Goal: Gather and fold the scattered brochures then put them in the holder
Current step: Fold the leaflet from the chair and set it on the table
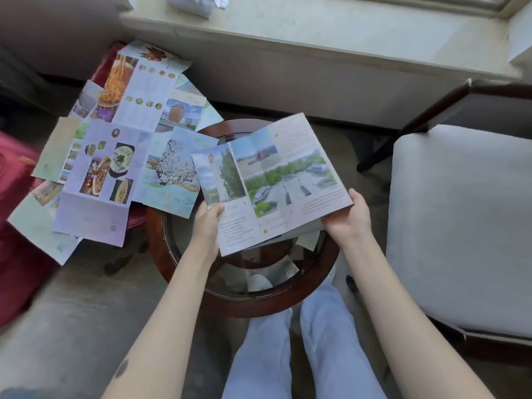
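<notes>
step: the gathering looks barely begun imo, this is the fold part for one brochure out of the lot
open brochure (270, 182): spread out in the air over the round glass surface (259, 308), landscape photos facing up, creases running away from the person
left hand (208, 223): fingers (216, 210) pinching the near left corner, thumb on top
right hand (349, 217): gripping the near right corner the same way, thumb over the edge
under it: looks like another pale sheet (306, 230) poking out below the right side, can't tell if it's held too or just lying on the glass
scattered brochures (115, 156): a messy overlapping heap off to the person's left, all opened out, partly on the surface and partly hanging over a red seat (17, 254)
holder: not in sight from here, so no idea where it is
next move: i'd guess swing the panels together along those creases, line up the edges, then press it flat. both corners need to stay level or it'll fold crooked
after that: the whole heap to go through, so a long way off done
</notes>
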Motion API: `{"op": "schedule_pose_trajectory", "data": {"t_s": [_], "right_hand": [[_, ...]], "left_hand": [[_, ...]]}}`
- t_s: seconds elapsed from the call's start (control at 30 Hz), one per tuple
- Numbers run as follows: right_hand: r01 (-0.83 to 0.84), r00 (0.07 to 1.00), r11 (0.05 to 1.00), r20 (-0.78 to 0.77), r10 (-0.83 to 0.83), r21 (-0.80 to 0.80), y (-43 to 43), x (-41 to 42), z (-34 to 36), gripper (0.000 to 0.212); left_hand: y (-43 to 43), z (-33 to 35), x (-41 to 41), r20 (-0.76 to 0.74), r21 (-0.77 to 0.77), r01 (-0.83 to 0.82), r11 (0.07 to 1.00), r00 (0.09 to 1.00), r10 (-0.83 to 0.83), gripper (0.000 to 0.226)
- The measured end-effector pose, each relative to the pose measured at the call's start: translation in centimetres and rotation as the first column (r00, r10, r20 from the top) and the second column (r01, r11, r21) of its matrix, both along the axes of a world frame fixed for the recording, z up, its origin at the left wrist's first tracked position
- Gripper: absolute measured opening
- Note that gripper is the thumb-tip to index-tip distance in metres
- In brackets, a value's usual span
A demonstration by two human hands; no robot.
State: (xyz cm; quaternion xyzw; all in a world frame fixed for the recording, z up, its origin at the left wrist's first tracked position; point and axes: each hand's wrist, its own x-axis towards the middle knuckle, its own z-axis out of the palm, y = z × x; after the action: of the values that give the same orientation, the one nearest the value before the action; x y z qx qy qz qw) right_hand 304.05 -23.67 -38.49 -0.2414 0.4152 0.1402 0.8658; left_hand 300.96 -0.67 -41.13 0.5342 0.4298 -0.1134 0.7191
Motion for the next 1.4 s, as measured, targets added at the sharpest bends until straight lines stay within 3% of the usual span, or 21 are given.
{"op": "schedule_pose_trajectory", "data": {"t_s": [0.23,0.33,0.47,0.53,0.6,0.67,0.73,0.8,0.9,1.0,1.1,1.23,1.27,1.4], "right_hand": [[-0.382,0.918,0.904,0.032,0.395,-0.193,4.4,-4.1,0.3,0.017],[-0.491,0.861,0.808,-0.043,0.506,-0.327,5.8,-5.7,0.1,0.021],[-0.537,0.830,0.726,-0.115,0.546,-0.430,7.0,-6.7,-0.3,0.030],[-0.568,0.803,0.671,-0.143,0.578,-0.477,7.3,-6.8,-0.4,0.034],[-0.593,0.771,0.560,-0.207,0.603,-0.579,7.4,-6.9,-0.6,0.035],[-0.589,0.767,0.449,-0.290,0.573,-0.672,7.0,-7.0,-1.1,0.032],[-0.614,0.763,0.445,-0.347,0.545,-0.651,6.4,-7.1,-1.8,0.037],[-0.644,0.754,0.541,-0.327,0.569,-0.541,6.0,-7.3,-2.3,0.038],[-0.625,0.769,0.612,-0.251,0.587,-0.485,6.0,-7.7,-3.0,0.026],[-0.635,0.760,0.605,-0.253,0.598,-0.479,6.6,-9.0,-4.1,0.023],[-0.710,0.697,0.569,-0.298,0.653,-0.415,8.0,-10.8,-5.2,0.022],[-0.666,0.743,0.611,-0.304,0.596,-0.429,9.2,-11.8,-6.6,0.028],[-0.686,0.719,0.577,-0.291,0.631,-0.444,9.4,-11.7,-6.9,0.029],[-0.855,0.444,0.313,-0.273,0.853,-0.413,11.1,-11.7,-7.6,0.034]], "left_hand": [[-1.2,-1.3,-0.5,-0.022,0.038,0.027,0.999,0.999,-0.026,0.020],[-2.8,-1.4,-0.4,-0.040,-0.029,0.031,0.999,0.999,-0.032,0.038],[-3.7,-1.2,-0.3,-0.015,-0.103,0.060,0.993,0.998,-0.061,0.043],[-3.7,-1.3,-0.3,0.032,-0.083,0.066,0.994,0.997,-0.063,0.031],[-3.6,-1.3,-0.4,0.068,-0.055,0.037,0.998,0.997,-0.033,0.014],[-3.4,-1.3,-0.6,0.083,-0.093,-0.042,0.995,0.995,0.049,0.018],[-3.1,-1.1,-0.9,0.090,-0.191,-0.136,0.972,0.984,0.155,0.023],[-2.7,-1.2,-1.4,0.083,-0.243,-0.158,0.957,0.980,0.183,0.029],[-2.0,-1.8,-3.0,0.010,-0.213,-0.160,0.964,0.986,0.166,0.025],[-0.6,-2.7,-4.9,-0.063,-0.203,-0.225,0.953,0.974,0.216,0.023],[1.3,-3.7,-6.7,-0.120,-0.140,-0.259,0.956,0.963,0.243,0.021],[4.6,-4.6,-8.3,-0.196,0.051,-0.097,0.994,0.975,0.105,0.016],[5.5,-4.8,-8.7,-0.218,0.101,-0.031,0.994,0.974,0.053,0.017],[8.6,-5.4,-10.3,-0.282,0.154,0.180,0.972,0.950,-0.131,0.023]]}}
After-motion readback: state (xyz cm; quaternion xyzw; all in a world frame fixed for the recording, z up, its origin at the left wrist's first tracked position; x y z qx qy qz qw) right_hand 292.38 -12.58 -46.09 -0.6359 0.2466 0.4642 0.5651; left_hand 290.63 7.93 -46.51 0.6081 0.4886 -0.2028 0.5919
